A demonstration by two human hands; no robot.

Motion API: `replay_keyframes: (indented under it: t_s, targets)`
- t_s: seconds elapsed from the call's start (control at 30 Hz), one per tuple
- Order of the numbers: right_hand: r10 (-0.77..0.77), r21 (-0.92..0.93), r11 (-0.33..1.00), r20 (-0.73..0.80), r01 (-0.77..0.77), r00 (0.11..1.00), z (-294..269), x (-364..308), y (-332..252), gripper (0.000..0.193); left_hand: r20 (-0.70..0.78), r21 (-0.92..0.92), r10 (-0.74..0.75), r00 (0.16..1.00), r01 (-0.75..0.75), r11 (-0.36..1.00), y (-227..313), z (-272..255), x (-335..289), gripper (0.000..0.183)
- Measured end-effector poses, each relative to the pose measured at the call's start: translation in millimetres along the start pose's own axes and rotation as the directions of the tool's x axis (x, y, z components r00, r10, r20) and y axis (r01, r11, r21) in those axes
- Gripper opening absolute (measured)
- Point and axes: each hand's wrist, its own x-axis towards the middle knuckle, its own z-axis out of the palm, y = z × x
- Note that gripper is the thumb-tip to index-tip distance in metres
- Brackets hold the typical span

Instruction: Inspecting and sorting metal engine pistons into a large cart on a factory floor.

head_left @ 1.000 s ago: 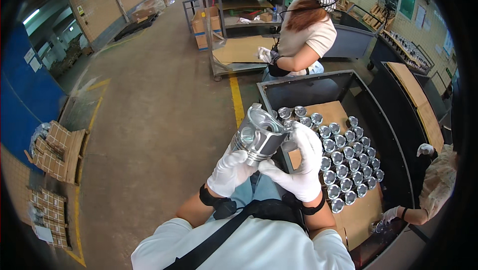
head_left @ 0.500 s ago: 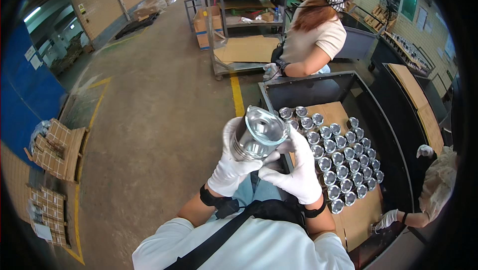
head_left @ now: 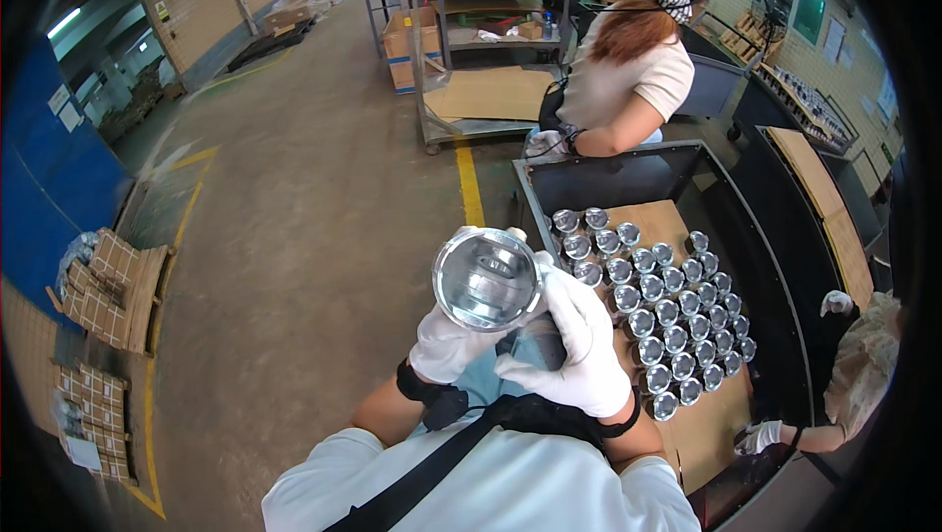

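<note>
A shiny metal piston [head_left: 487, 280] is held up in front of my body, its round face turned toward me. My left hand [head_left: 449, 344], in a white glove, grips it from below and behind, with most of its fingers hidden by the piston. My right hand [head_left: 579, 341], also gloved in white, has its fingers at the piston's right edge while the thumb stands apart below. How firmly the right fingers press cannot be made out. Beside my right hand, several similar pistons [head_left: 674, 339] stand in rows on cardboard in a dark metal cart.
The cart's rim [head_left: 618, 152] runs close on my right. A co-worker [head_left: 633, 71] stands beyond it; another person's gloved hand [head_left: 758, 437] rests at its right side. A shelf trolley [head_left: 496, 125] stands ahead. Strapped boxes [head_left: 123, 292] sit on pallets at far left.
The piston has been turned, from showing its side and hollow to its round face toward me, and shifted slightly left and down. The co-worker beyond the cart has moved a little right.
</note>
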Motion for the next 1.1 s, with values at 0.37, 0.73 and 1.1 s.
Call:
replay_keyframes:
  t_s: [0.37, 0.73, 1.1]
  targets:
    - [0.177, 0.148, 0.972, 0.059, -0.184, 0.982, -1, -12, 12, 0.088, 0.064, 0.374, 0.257, 0.964, -0.262, 0.89, -10, -28, -5, 0.105]
    - [0.375, 0.288, 0.899, -0.11, -0.331, 0.921, -9, -26, 22, 0.087, -0.164, 0.326, 0.112, 0.98, -0.053, 0.944, -12, 0, 10, 0.104]
    - [0.629, 0.254, 0.74, 0.066, -0.622, 0.775, -4, -78, 43, 0.031, -0.083, 0.834, -0.236, 0.968, 0.197, 0.515, -37, -24, -7, 0.087]
